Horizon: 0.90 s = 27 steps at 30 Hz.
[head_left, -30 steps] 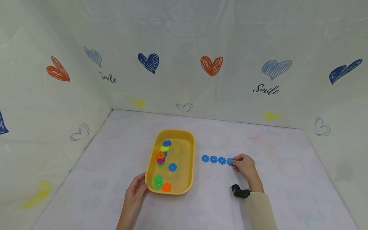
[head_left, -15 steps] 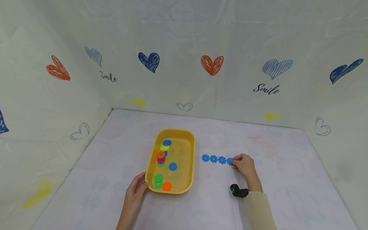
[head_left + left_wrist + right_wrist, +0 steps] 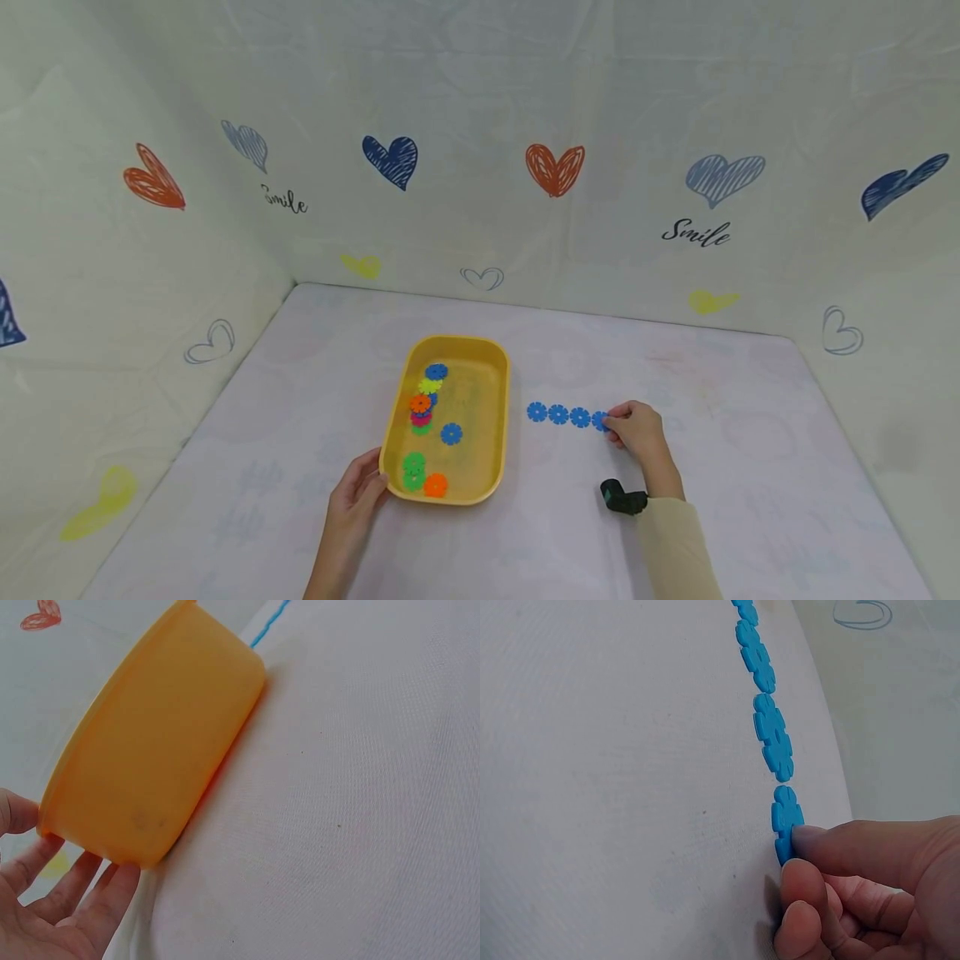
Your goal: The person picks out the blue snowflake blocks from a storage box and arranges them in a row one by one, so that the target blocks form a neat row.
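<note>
My left hand (image 3: 357, 497) holds the near left corner of a yellow plastic tray (image 3: 495, 433). In the left wrist view its thumb is at the rim and the fingertips (image 3: 124, 881) lie against the outer wall. To the right of the tray, blue notched flower discs (image 3: 558, 414) lie flat in a row on the table. With thumb and fingers, my right hand (image 3: 637, 433) pinches the blue flower disc (image 3: 784, 810) at the row's right end, partly covering it. A narrow gap separates this disc from its neighbour (image 3: 773, 737).
Inside the tray are loose flower discs: green (image 3: 413, 472), orange (image 3: 436, 486), yellow (image 3: 430, 387), pink and blue (image 3: 451, 434). Some overlap along its left side. A white cloth (image 3: 750, 467) covers the table, and a curtain printed with hearts (image 3: 555, 170) hangs behind.
Both hands keep their hold and hardly move. The discs and tray stay in place; the whole view shifts only slightly.
</note>
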Each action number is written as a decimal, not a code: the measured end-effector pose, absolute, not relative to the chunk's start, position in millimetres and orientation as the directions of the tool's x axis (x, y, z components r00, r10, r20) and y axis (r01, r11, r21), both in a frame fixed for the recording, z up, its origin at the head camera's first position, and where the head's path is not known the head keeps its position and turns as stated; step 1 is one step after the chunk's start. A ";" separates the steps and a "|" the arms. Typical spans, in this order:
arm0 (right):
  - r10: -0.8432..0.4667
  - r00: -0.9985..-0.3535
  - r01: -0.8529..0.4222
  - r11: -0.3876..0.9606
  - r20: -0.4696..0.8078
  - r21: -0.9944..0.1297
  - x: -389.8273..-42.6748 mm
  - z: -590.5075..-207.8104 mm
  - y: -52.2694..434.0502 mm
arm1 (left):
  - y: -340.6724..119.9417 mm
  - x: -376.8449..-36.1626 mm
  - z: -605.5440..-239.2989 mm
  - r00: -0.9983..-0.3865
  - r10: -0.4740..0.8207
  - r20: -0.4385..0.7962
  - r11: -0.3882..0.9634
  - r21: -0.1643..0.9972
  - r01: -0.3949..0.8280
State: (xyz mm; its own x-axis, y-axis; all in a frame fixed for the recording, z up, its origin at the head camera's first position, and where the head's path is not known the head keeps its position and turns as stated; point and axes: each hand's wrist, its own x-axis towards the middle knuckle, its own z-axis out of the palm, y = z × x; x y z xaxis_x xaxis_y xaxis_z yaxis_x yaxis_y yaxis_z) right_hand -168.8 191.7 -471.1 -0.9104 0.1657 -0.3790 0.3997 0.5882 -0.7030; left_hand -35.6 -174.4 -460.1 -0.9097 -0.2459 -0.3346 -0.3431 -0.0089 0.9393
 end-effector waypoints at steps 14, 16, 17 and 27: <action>0.156 -0.924 0.370 0.600 -0.350 -0.709 -166.9 -470.8 191.6 | -174.3 -35.8 -459.7 -0.911 -0.253 -0.326 -0.012 0.942 -0.334; 0.155 -0.925 0.368 0.596 -0.348 -0.714 -165.3 -469.8 192.4 | -173.8 -36.1 -459.9 -0.909 -0.253 -0.332 -0.014 0.941 -0.339; 0.154 -0.925 0.367 0.594 -0.347 -0.715 -164.5 -469.3 192.7 | -173.6 -36.3 -459.8 -0.908 -0.253 -0.334 -0.011 0.940 -0.342; 0.130 -0.954 0.290 0.627 -0.270 -0.723 -158.4 -451.7 190.2 | -173.8 -35.0 -459.0 -0.907 -0.256 -0.335 -0.009 0.939 -0.344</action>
